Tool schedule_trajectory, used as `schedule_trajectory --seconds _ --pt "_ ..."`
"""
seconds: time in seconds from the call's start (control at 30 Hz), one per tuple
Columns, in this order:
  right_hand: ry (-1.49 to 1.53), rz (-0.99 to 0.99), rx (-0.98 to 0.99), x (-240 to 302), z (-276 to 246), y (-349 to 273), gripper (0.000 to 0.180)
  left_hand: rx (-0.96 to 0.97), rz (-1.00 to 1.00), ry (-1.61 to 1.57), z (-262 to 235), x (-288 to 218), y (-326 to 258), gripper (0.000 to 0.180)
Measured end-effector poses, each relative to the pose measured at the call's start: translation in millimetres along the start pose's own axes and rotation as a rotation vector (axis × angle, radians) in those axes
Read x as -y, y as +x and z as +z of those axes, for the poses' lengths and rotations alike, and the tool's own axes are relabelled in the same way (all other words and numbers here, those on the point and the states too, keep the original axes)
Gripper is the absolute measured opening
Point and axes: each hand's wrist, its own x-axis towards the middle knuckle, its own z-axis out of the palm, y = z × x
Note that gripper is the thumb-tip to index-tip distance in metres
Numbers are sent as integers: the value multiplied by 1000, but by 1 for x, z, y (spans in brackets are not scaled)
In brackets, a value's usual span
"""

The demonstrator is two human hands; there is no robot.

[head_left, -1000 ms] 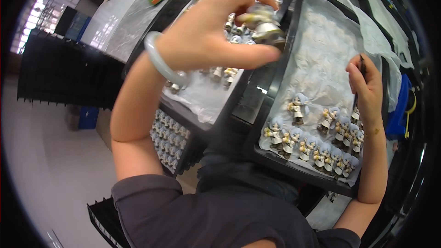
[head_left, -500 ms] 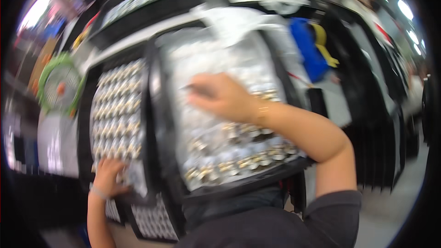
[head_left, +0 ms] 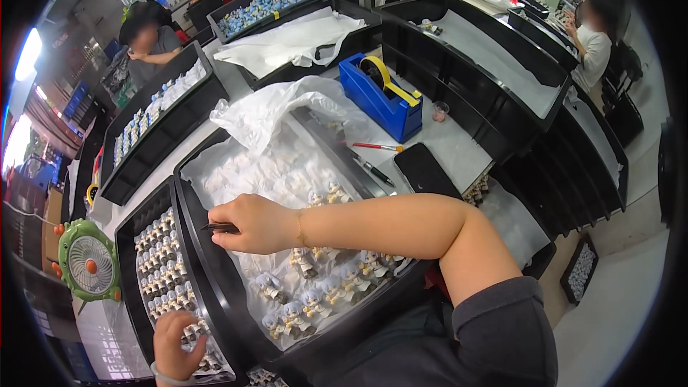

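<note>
My right hand (head_left: 252, 223) is closed around a thin black tool (head_left: 223, 228); its exact kind does not show. That hand hovers over the left side of a large black tray (head_left: 208, 272), whose white sheet (head_left: 251, 172) bears rows of small figurines (head_left: 315, 301) with pale blue tops. My left hand (head_left: 175, 344) hangs over the near end of a narrower black tray (head_left: 129, 258) packed with similar figurines (head_left: 163, 265). Its fingers are curved, with the thumb apart from them. Figurines lie close by its fingertips, and I cannot tell whether it touches one.
Left stands a green fan (head_left: 89, 261). Beyond the large tray are a blue tape dispenser (head_left: 383, 97), a red brush (head_left: 378, 147), a pen (head_left: 373, 170) and a black phone (head_left: 428, 172). Stacked black trays (head_left: 566, 172) rise at right. Two people (head_left: 154, 43) sit further off.
The view has turned and shows more of the room beyond. My right hand has shifted from the middle of the large tray to its left side. My left hand stays near the narrow tray's near end.
</note>
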Motion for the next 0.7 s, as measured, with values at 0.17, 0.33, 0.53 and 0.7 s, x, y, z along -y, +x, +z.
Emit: schedule_trajectory --seconds 0.17,0.33,0.53,0.7 --pt "15 27 -130 -14 -9 -5 21 -61 367 365 54 -63 82 35" --pt "2 1 -106 -12 -8 -5 21 408 292 419 92 -50 109 27" --pt "47 -17 -118 -13 -6 -3 23 351 283 295 94 -46 111 19" --pt "34 18 -123 -12 -10 -5 22 64 192 -84 60 -65 102 22"
